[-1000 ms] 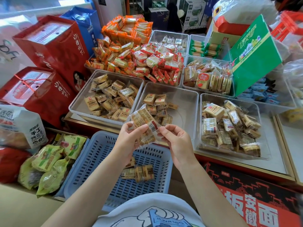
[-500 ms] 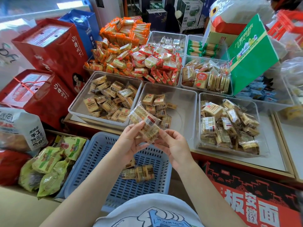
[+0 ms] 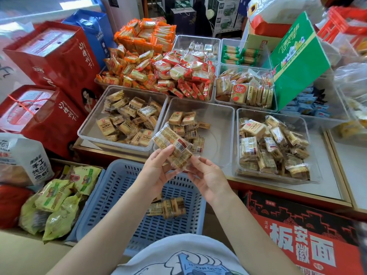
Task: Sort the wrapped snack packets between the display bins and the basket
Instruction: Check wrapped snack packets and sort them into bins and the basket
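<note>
Filling the lower middle of the view, the blue slotted basket (image 3: 127,197) serves as the landmark for everything else. Beyond its far rim three clear display bins sit in a row on the counter: the left bin (image 3: 89,130), well stocked with tan wrapped packets; the middle bin (image 3: 218,135), directly beyond the basket, holding a small cluster of similar packets at its left side and bare plastic on its right; and the right bin (image 3: 311,175), piled with clear-wrapped pieces. Further back from the basket lie heaps of orange and red packets (image 3: 158,72). To the basket's left stand red gift boxes (image 3: 51,56) and, nearer, green bags (image 3: 53,197). To its right lies a red and black carton (image 3: 297,231).

Both hands are raised above the basket's far rim, close together. The left hand (image 3: 156,171) has its thumb and fingers curled around the lower left part of a wrapped snack packet (image 3: 172,143). The right hand (image 3: 208,177) pinches the clear wrapper's lower right edge between thumb and fingertips, its other fingers loosely spread. That packet tilts up and away from the hands, over the near edge of the middle bin, barcode side up. Down in the basket, beneath the hands, a few more packets (image 3: 168,208) lie together on the floor.
</note>
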Tool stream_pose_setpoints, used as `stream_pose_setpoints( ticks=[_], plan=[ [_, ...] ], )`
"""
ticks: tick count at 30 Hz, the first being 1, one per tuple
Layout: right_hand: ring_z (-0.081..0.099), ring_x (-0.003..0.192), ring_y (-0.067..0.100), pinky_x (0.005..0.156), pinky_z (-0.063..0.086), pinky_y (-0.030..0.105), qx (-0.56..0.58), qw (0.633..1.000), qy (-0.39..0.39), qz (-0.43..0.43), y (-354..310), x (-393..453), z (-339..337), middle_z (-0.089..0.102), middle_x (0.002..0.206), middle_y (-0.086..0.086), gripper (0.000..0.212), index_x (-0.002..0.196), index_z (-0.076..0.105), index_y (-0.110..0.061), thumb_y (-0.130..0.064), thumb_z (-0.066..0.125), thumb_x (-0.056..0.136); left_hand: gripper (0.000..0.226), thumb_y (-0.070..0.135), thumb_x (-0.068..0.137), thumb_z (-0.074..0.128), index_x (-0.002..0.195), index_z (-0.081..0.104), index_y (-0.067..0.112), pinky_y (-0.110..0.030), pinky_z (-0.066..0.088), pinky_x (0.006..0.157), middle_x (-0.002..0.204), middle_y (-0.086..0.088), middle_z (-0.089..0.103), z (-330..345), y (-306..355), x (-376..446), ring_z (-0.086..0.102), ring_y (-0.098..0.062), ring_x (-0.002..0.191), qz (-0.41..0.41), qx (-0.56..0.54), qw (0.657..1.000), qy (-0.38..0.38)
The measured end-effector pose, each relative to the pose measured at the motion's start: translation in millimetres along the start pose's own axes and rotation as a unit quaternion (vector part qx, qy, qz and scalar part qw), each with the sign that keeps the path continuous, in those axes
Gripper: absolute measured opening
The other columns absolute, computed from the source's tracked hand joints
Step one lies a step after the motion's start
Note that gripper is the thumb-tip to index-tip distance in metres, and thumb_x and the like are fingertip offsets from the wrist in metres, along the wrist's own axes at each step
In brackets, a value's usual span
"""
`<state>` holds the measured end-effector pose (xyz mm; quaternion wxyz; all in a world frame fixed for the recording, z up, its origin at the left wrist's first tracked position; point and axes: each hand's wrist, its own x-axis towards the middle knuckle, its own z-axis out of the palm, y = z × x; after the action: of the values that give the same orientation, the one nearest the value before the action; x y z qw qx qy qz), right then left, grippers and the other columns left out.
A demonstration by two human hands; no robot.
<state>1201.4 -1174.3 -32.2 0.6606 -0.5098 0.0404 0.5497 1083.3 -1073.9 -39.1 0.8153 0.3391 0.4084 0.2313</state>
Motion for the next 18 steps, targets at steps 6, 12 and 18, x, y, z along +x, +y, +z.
stream_pose_setpoints(
  ticks=[6, 12, 18],
  plan=[
    [0.072, 0.072, 0.019, 0.062, 0.06, 0.026, -0.039, 0.998, 0.021, -0.051, -0.7, 0.3, 0.4, 0.074, 0.086, 0.012, 0.01, 0.089, 0.06, -0.011, -0.009, 0.068, 0.094, 0.065, 0.038, 0.08, 0.075, 0.133, 0.057, 0.003, -0.028, 0.061, 0.064, 0.119, -0.019, 0.073, 1.0, -0.9, 0.8, 0.073, -0.027, 0.095, 0.02, 0.012, 1.0, -0.001],
    [0.073, 0.075, 0.018, 0.075, 0.062, 0.029, -0.046, 0.996, -0.063, 0.032, -2.6, 0.1, 0.2, 0.077, 0.086, 0.01, 0.014, 0.103, 0.062, -0.003, 0.001, 0.068, 0.09, 0.058, 0.036, 0.079, 0.075, 0.127, 0.061, 0.006, -0.023, 0.058, 0.057, 0.109, -0.013, 0.076, 4.0, 0.3, 0.7, 0.074, -0.018, 0.077, 0.016, -0.006, 1.0, 0.005],
    [0.07, 0.071, 0.017, 0.068, 0.06, 0.026, -0.059, 0.997, -0.043, 0.014, 1.1, 4.0, -0.1, 0.074, 0.079, 0.007, 0.014, 0.101, 0.061, -0.003, 0.006, 0.066, 0.091, 0.059, 0.037, 0.077, 0.077, 0.124, 0.059, 0.007, -0.027, 0.062, 0.066, 0.111, -0.015, 0.076, 5.5, 0.6, 4.3, 0.074, -0.02, 0.084, 0.026, 0.006, 1.0, 0.01]
  ],
)
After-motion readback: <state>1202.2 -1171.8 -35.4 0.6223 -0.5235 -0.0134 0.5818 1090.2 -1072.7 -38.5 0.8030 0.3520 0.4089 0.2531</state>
